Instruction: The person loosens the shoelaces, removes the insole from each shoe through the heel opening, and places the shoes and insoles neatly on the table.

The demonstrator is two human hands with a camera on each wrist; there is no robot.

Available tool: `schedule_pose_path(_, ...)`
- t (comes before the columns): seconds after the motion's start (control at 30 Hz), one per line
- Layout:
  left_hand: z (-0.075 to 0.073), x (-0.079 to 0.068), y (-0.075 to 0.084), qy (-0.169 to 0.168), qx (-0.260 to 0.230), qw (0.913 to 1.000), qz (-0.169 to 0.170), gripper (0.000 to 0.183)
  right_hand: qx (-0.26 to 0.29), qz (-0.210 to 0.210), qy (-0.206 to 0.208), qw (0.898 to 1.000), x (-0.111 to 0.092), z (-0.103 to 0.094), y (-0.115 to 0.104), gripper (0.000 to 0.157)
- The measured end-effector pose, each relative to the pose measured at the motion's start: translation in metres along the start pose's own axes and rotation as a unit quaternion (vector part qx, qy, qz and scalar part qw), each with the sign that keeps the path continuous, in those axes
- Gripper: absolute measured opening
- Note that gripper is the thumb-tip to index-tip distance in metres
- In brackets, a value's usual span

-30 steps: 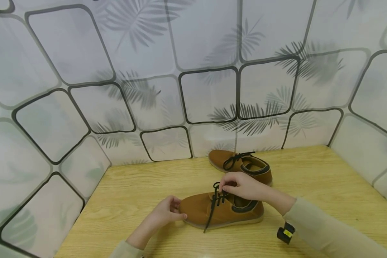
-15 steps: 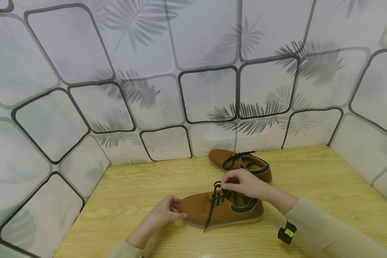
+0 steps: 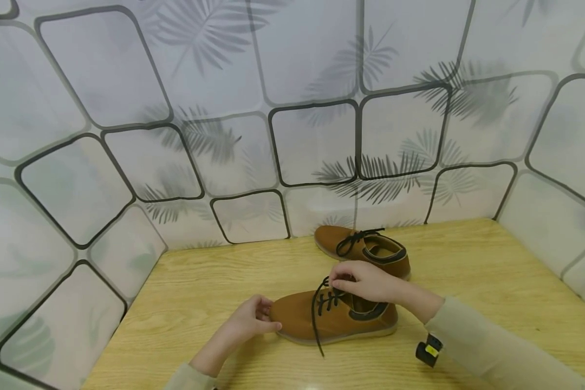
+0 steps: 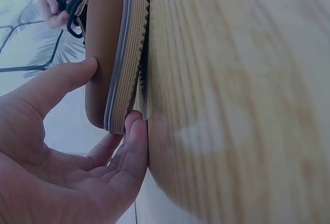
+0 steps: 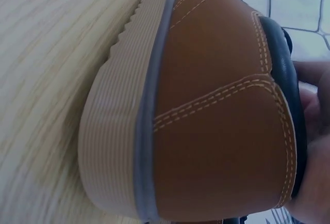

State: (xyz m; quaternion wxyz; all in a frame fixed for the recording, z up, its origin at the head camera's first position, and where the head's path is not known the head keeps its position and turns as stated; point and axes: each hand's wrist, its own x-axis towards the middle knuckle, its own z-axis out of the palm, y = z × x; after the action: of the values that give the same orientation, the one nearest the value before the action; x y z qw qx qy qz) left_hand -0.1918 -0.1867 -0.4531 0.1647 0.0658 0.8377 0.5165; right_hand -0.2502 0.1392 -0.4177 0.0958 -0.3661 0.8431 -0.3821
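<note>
A brown leather shoe [image 3: 294, 317] with a pale ridged sole lies sideways on the table, toe to the left. My left hand [image 3: 248, 323] holds its toe; in the left wrist view the thumb presses the upper while the other fingers curl at the sole's tip [image 4: 117, 123]. Over the shoe's opening, my right hand [image 3: 365, 280] pinches the black shoelace [image 3: 314, 314] with thumb and forefinger. One lace end hangs loose down the near side. From the right wrist, the stitched heel [image 5: 221, 152] fills the view and covers most of that hand.
A second brown shoe [image 3: 336, 241], its lace tied in a bow, stands just behind on the wood-grain table [image 3: 214, 281]. Patterned walls [image 3: 317, 146] rise along the table's back and sides. A small black device [image 3: 428, 351] hangs at my right wrist.
My right hand rises slightly, then drops back a little left with the lace. The loose lace end has swung right, and the lace loop on top has shrunk. My left hand stays put.
</note>
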Motion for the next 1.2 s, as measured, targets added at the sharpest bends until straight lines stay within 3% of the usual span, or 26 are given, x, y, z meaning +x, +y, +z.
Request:
schedule_pose_path(0.1, -0.0001, -0.0001, -0.0005, -0.001, 0.001, 1.0000, 0.002, 0.050, -0.006, -0.030, -0.011, 0.999, -0.0010, -0.0003, -0.0003, 0.012)
schedule_pose_path(0.23, -0.0006, 0.0001, -0.0016, -0.007, 0.000, 1.0000, 0.005, 0.050, 0.008, -0.033, -0.002, 0.999, -0.0013, -0.0006, 0.0006, 0.011)
schedule_pose_path(0.57, 0.0002, 0.0016, -0.0045, -0.007, -0.001, 1.0000, 0.005, 0.050, 0.052, 0.050, 0.055, 0.996, 0.0011, 0.0016, 0.0011, 0.016)
schedule_pose_path(0.77, -0.0001, 0.0017, -0.0037, -0.006, -0.002, 1.0000, 0.006, 0.050, 0.084, 0.086, 0.065, 0.991, 0.0029, 0.0018, -0.0002, 0.016)
schedule_pose_path(1.2, -0.0001, 0.0034, -0.0026, -0.005, -0.007, 0.9999, -0.008, 0.050, 0.016, 0.001, 0.032, 0.999, -0.0011, 0.0038, 0.0021, 0.017)
